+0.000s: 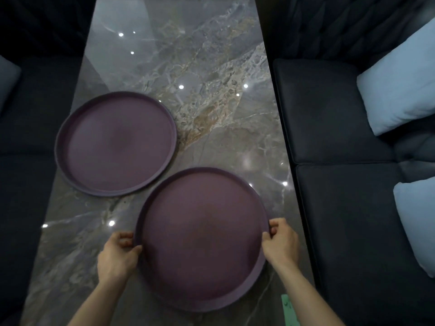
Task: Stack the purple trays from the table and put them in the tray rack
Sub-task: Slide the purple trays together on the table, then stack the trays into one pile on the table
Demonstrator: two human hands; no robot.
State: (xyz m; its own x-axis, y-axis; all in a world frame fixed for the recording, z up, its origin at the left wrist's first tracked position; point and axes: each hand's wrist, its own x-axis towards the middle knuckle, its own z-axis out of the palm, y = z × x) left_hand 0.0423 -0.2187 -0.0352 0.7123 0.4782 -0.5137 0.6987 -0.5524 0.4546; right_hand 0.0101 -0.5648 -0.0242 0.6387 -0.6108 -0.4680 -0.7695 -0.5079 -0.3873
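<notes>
Left sofa: a dark seat (28,128) runs down the left edge of the frame, beside the table.
Far tray: a round purple tray (115,143) lies flat on the marble table (200,78), left of centre, and neither of your hands touches it.
Your left hand: your left hand (117,252) clasps the left rim of the near tray, thumb over the edge and fingers curled under it.
Near tray: the second purple tray (202,238) sits at lower centre, just beside the far one, with a narrow gap between their rims.
Your right hand: your right hand (281,243) grips the right rim of that same tray, fingers wrapped around the edge.
Green item: a pale green strip (289,310) shows at the bottom edge, right of your right forearm; you cannot tell what it is.
Right sofa: dark cushions (341,161) fill the right side, with two light blue pillows (400,83) at the right edge.
</notes>
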